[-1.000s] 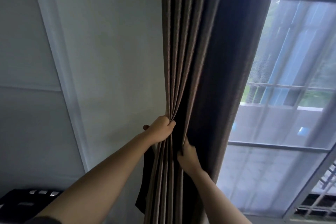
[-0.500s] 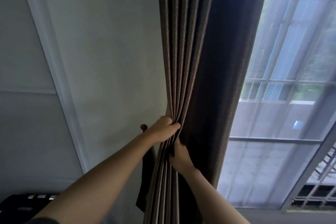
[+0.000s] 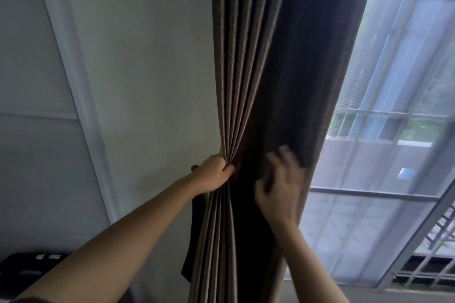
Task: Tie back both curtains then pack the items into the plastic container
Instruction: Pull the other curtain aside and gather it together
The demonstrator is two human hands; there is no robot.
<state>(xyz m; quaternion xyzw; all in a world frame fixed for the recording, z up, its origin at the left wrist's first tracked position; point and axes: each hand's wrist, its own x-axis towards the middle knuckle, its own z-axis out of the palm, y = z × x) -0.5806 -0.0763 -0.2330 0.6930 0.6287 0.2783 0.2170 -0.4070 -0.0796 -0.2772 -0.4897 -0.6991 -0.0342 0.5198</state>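
While in left hand (image 3: 213, 174), curtain (image 3: 246, 56) near-vertical.

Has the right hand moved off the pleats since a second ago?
Yes. The right hand left the curtain pleats below the left hand and swung up and right, toward the window frame.
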